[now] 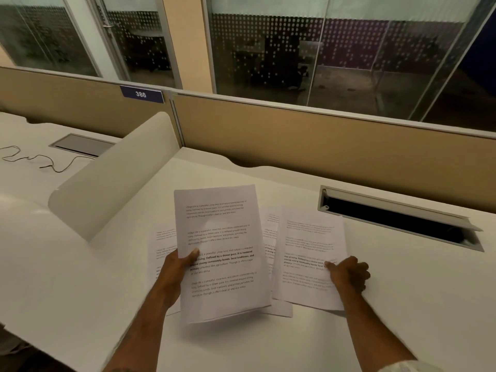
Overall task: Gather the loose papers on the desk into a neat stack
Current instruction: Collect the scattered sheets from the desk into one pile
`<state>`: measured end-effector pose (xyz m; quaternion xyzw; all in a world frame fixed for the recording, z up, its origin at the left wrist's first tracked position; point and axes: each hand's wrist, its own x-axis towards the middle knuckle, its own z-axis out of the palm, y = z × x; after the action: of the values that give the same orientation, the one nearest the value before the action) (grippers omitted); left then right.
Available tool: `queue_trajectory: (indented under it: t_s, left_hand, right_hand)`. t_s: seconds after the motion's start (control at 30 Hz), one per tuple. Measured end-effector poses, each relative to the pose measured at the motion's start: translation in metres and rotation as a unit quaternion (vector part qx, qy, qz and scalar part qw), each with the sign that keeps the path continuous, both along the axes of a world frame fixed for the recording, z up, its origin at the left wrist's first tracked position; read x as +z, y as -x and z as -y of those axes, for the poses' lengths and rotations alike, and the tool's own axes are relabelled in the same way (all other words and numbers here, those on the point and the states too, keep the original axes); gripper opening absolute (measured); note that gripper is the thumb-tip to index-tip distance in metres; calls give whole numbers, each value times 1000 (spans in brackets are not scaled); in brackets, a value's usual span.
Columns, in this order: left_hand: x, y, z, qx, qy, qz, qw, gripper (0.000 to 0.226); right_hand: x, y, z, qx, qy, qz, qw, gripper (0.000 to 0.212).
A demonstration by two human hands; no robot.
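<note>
Nearest the camera, a printed sheet (222, 253) is pinched at its left edge by the left hand (178, 267), thumb on top, and held raised and tilted, seemingly as the start of the stack. Beside it, a second sheet (308, 259) is pressed flat to the table (389, 304) under the curled fingers of the right hand (347, 272), perhaps for sliding; a true grip cannot be confirmed. More thin white sheets (163, 245) lie fanned beneath. Beyond, a dark rectangular cable slot (397, 218) is recessed in the smooth surface.
</note>
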<state>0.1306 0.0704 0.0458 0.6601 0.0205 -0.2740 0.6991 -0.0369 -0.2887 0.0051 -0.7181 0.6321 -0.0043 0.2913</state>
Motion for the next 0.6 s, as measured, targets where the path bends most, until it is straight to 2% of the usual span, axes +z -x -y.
queue_trajectory:
  t_s: [0.07, 0.17, 0.27, 0.37, 0.43, 0.53, 0.6]
  left_hand:
    - [-3, -3, 0, 2, -1, -1, 1000, 32]
    - [-5, -5, -1, 3, -6, -6, 1000, 31]
    - [-4, -7, -1, 2, -8, -5, 1000, 29]
    - [1, -9, -1, 1, -5, -4, 1000, 31]
    - [7, -10, -1, 2, -5, 1, 1000, 33]
    - [13, -11, -1, 5, -2, 7, 1000, 34]
    - [18, -10, 0, 6, -4, 12, 1000, 35]
  right_hand:
    - [-4, -8, -5, -1, 0, -5, 1000, 69]
    - [-8, -15, 3, -42, -73, 50, 995, 71]
    - [-2, -11, 17, -40, -121, 96, 987, 55]
    - [22, -9, 27, 19, -78, 190, 979, 40]
    - [47, -5, 32, 52, -75, 276, 957, 35]
    - [85, 6, 36, 69, -128, 384, 912, 16]
    - [103, 11, 34, 90, -184, 423, 883, 20]
